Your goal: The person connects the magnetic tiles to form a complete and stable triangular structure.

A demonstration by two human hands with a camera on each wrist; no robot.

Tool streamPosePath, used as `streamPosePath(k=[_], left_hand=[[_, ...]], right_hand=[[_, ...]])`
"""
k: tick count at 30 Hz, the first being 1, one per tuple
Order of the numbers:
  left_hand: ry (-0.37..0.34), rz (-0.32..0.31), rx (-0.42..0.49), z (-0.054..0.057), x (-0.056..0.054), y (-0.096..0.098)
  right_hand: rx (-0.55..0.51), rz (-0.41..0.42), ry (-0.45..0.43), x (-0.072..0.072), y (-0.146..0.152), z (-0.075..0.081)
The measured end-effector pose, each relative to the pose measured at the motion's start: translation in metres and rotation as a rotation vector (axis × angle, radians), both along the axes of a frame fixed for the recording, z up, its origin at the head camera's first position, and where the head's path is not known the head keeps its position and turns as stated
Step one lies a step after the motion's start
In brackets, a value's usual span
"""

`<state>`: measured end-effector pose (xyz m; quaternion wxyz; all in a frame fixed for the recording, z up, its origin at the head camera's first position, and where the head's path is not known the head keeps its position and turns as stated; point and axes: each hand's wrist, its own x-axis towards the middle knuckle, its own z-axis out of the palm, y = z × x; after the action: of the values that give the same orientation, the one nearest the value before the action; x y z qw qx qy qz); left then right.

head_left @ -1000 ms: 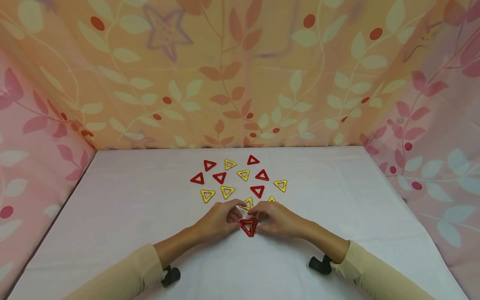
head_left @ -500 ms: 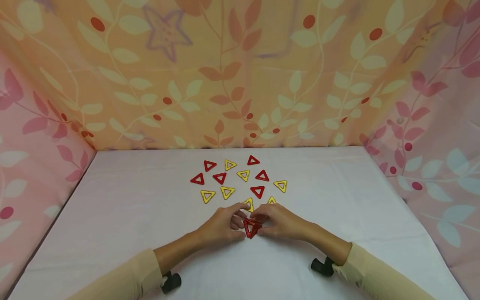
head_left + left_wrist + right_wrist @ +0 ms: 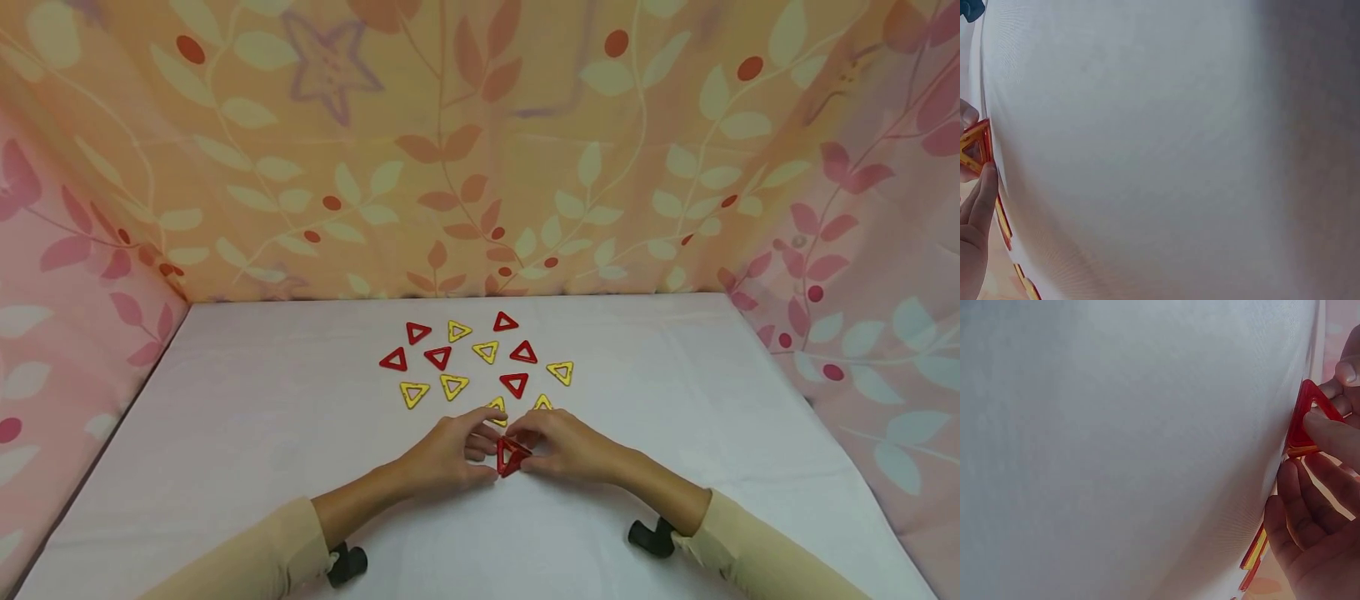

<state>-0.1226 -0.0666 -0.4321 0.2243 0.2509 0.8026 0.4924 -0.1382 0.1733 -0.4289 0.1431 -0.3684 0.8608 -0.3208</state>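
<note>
Red triangles (image 3: 505,457) shifted rightward, right hand (image 3: 576,446) pinching them, left hand (image 3: 447,457) relaxed; wrist views reveal orange.

draped booth (image 3: 67,250) | floral cloth (image 3: 517,142) on three sides | white-covered table (image 3: 225,417) | room unclear

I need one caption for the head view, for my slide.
Right hand holding joined red triangles, left hand close beside; loose red and yellow triangles lie beyond on white cloth.
</note>
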Motion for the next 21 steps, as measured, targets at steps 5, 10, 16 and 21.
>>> streamPosePath(k=[5, 10, 16, 21], left_hand=[[-0.016, -0.001, -0.004, -0.001, -0.001, 0.000], [0.063, 0.018, -0.016, 0.004, -0.005, -0.001], [0.213, 0.078, -0.051, 0.009, -0.020, 0.002], [0.279, 0.100, -0.108, 0.010, -0.033, 0.006]], right_hand=[[0.004, -0.002, -0.002, 0.000, 0.001, 0.000], [-0.003, -0.009, 0.000, 0.001, 0.003, -0.001], [0.011, -0.016, -0.017, 0.000, 0.003, -0.001], [0.018, -0.018, -0.028, -0.001, 0.002, -0.001]])
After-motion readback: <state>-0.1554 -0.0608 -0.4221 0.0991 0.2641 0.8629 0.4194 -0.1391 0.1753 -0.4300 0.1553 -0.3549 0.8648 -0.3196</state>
